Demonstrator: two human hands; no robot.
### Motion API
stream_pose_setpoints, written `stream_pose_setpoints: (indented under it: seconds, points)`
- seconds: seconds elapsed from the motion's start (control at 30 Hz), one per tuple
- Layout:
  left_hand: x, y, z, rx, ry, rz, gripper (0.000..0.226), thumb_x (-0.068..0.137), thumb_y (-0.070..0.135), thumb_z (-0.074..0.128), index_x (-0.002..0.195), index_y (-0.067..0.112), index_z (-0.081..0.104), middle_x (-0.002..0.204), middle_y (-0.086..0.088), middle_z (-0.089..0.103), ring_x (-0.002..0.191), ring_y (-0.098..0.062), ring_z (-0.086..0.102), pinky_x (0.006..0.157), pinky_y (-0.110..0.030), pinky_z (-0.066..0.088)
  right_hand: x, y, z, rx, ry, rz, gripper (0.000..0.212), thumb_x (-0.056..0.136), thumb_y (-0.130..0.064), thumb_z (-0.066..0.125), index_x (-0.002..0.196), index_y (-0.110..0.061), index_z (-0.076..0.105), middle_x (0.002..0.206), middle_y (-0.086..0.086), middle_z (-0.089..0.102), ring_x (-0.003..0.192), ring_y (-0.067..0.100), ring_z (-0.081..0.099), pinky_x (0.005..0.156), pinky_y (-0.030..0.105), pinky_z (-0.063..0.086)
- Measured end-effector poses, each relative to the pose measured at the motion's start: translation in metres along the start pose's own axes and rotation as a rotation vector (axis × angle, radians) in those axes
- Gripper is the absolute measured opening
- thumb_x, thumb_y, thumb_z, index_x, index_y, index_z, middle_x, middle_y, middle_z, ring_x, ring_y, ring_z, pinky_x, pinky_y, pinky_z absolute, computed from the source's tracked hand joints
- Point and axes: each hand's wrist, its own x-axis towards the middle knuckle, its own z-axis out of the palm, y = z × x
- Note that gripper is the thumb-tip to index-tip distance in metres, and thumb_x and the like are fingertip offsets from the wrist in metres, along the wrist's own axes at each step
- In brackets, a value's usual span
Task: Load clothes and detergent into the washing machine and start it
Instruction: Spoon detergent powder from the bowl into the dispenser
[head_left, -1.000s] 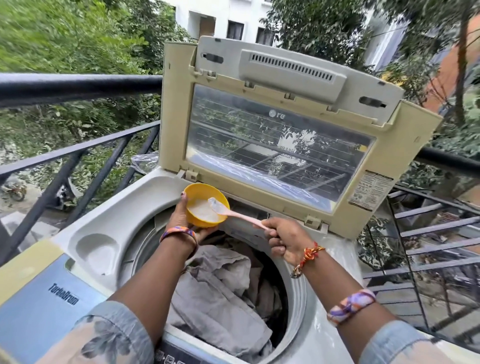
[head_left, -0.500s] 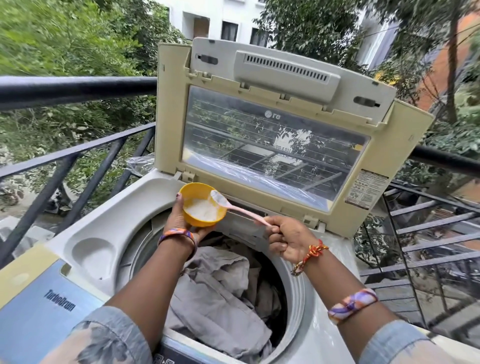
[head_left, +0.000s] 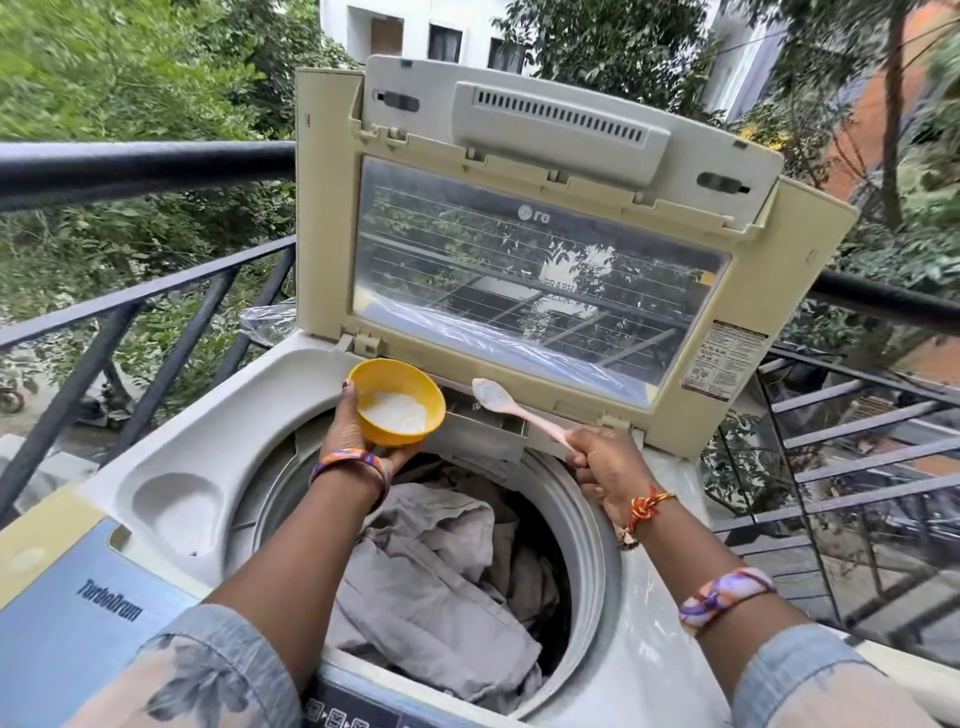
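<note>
Cream plastic makes up the washing machine (head_left: 171, 415), a top-loader standing by a black balcony railing (head_left: 140, 166); its lid (head_left: 540, 260) stands propped upright along the far edge of the machine's top, the clear window showing the railing bars behind; grey clothes (head_left: 441, 582) lie crumpled in the open drum (head_left: 587, 514), filling most of it; over the far rim of the drum, the left hand (head_left: 353, 431) cups a yellow bowl (head_left: 397, 387) from beneath, white detergent powder (head_left: 396, 410) lying in its bottom; just right of the bowl and apart from it, the right hand (head_left: 602, 462) is clenched round the handle of a pale pink spoon (head_left: 519, 410), whose heaped scoop hangs over the small grey dispenser tray (head_left: 483, 431) at the far edge of the opening.
</note>
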Motion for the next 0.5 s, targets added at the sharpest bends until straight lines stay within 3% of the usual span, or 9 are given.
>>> stream_pose_setpoints:
  seconds: [0.13, 0.27, 0.5]
  points:
    - [0.0013, -0.0001, -0.0004, 0.017, -0.017, -0.004, 0.065, 0.086, 0.047, 0.054, 0.139, 0.014, 0.036, 0.145, -0.013, 0.040, 0.130, -0.036, 0.042, 0.101, -0.058, 0.036, 0.0029, 0.0049, 0.0019, -0.188, 0.066, -0.153, 0.018, 0.092, -0.008, 0.048, 0.086, -0.013, 0.063, 0.054, 0.000, 0.040, 0.026, 0.000, 0.029, 0.030, 0.013, 0.023]
    - [0.0015, 0.0002, -0.0004, 0.025, -0.025, 0.001, 0.066, 0.086, 0.048, 0.054, 0.139, 0.014, 0.035, 0.146, -0.014, 0.039, 0.130, -0.036, 0.042, 0.100, -0.059, 0.037, 0.0047, 0.0092, 0.0024, -0.396, 0.133, -0.306, 0.022, 0.092, -0.010, 0.049, 0.095, -0.002, 0.069, 0.056, -0.002, 0.043, 0.050, 0.011, 0.035, 0.050, 0.024, 0.027]
    - [0.0005, 0.0003, 0.0002, 0.018, -0.034, -0.007, 0.067, 0.087, 0.049, 0.052, 0.140, 0.013, 0.033, 0.147, -0.013, 0.037, 0.132, -0.036, 0.039, 0.104, -0.058, 0.035, -0.0014, 0.0100, 0.0044, -0.553, 0.152, -0.510, 0.022, 0.093, -0.009, 0.050, 0.100, -0.004, 0.070, 0.062, 0.002, 0.052, 0.050, 0.008, 0.036, 0.049, 0.024, 0.029]
